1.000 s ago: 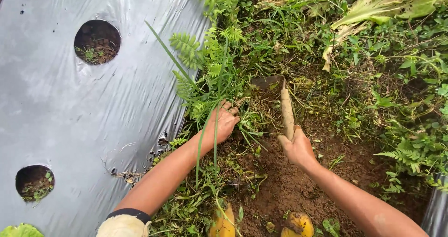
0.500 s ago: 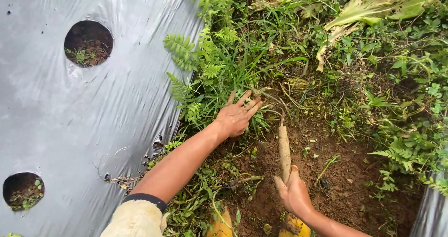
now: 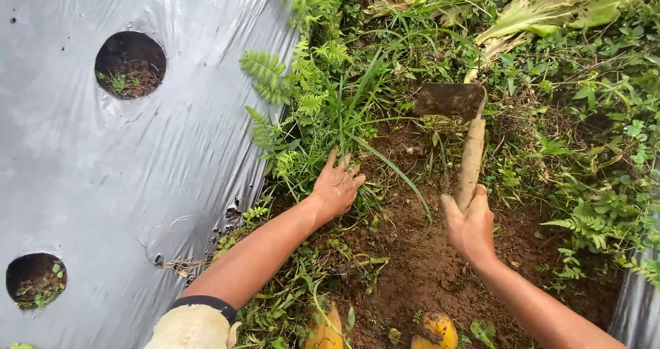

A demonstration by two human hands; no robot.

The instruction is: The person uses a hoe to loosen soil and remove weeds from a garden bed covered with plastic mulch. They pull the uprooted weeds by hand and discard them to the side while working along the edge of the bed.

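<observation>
Meanwhile, the right hand [image 3: 470,227] was clamped on a hoe's wooden handle [image 3: 471,162], while the left hand [image 3: 336,186], fingers spread apart, pressed into grass [image 3: 344,108] beside grey plastic mulch [image 3: 103,177].

Soft overcast daylight, faint shadows; pale glare on plastic sheet [image 3: 103,170]; sharp focus, mild edge distortion.

grey plastic mulch sheet [image 3: 137,184] is laid over the left side, with two round planting holes [image 3: 130,64] cut in it, soil and small sprouts seen inside. ferns [image 3: 275,74] are seen along the sheet's edge. a wilted pale leaf [image 3: 550,12] lies top right. yellow boot toes [image 3: 433,332] are seen at the bottom edge.
</observation>
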